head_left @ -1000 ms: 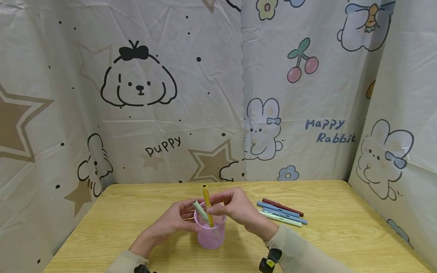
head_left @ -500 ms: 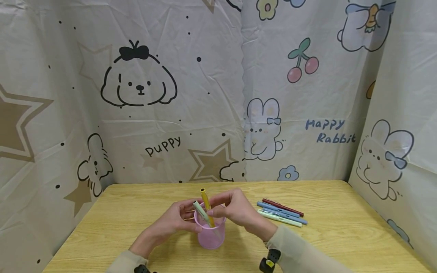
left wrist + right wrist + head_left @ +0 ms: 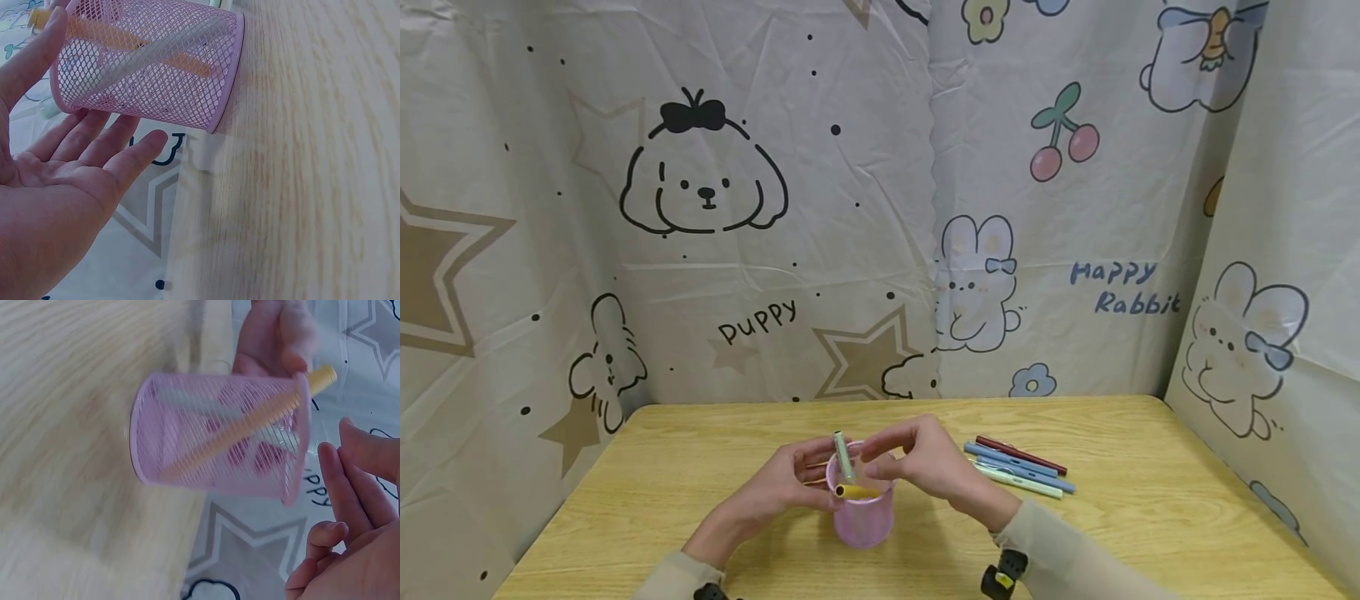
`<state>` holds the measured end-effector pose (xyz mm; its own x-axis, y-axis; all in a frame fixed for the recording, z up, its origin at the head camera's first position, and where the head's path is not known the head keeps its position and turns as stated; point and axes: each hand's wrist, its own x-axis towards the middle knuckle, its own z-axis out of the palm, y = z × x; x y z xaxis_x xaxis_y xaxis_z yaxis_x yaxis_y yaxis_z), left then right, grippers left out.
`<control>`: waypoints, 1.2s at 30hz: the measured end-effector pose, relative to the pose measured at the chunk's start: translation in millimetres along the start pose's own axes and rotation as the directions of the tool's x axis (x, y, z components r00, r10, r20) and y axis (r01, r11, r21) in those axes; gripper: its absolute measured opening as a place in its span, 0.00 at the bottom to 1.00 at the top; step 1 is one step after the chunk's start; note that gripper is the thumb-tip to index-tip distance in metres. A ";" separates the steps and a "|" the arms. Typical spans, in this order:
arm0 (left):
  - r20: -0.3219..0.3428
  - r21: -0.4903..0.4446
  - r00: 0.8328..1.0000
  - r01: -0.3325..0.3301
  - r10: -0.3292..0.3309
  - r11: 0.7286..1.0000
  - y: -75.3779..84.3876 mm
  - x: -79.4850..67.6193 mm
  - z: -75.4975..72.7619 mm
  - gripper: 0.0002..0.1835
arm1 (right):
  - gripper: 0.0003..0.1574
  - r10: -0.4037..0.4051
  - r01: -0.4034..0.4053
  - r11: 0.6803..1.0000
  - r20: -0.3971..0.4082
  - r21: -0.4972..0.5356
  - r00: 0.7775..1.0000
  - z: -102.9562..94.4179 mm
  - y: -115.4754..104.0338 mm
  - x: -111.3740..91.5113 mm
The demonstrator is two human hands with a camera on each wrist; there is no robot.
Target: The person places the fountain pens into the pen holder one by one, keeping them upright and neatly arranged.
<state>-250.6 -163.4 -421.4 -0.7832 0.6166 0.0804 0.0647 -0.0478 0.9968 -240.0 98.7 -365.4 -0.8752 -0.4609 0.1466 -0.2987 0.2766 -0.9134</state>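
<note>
A pink mesh pen cup stands upright on the table. My left hand holds it from the left, thumb at the near rim and fingers behind the cup. Inside lean a yellow pen, its end over the near-left rim, and a pale green pen toward the far-left rim. Through the mesh in the right wrist view, the yellow pen slants across the cup. My right hand hovers over the right rim, thumb and forefinger extended, with nothing between them.
Right of the cup lie a dark red pen, two blue pens and a light green pen, side by side on the wooden table. A printed cloth hangs behind and at both sides.
My right hand has let go of the yellow pen, which has tipped toward the near-left rim. The pale green pen has shifted toward the far rim. My left hand stays on the cup.
</note>
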 end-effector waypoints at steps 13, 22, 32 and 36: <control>-0.019 0.006 1.000 -0.017 0.017 1.000 -3.0 0.8 0.8 0.46 | 0.12 0.012 -0.025 0.992 -0.109 -0.120 0.994 -53.7 6.1 -31.2; -0.018 0.014 1.000 -0.021 0.021 1.000 -3.1 1.3 -0.1 0.46 | 0.12 0.031 -0.059 0.974 -0.130 -0.219 0.991 -93.3 25.1 -53.5; -0.025 0.039 0.999 -0.021 0.022 0.999 -3.9 2.4 -0.8 0.47 | 0.13 0.042 -0.093 0.910 -0.134 -0.403 0.990 -119.4 48.6 -66.2; -0.020 0.042 0.999 -0.028 0.029 0.999 -4.9 2.4 -0.5 0.46 | 0.15 0.037 -0.081 0.898 -0.108 -0.433 0.993 -125.6 59.3 -69.4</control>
<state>-253.2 -162.0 -426.1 -0.7935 0.5987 0.1093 0.1126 -0.0321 0.9931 -244.7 253.0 -382.0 -0.9218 -0.3563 0.1529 -0.3622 0.6509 -0.6672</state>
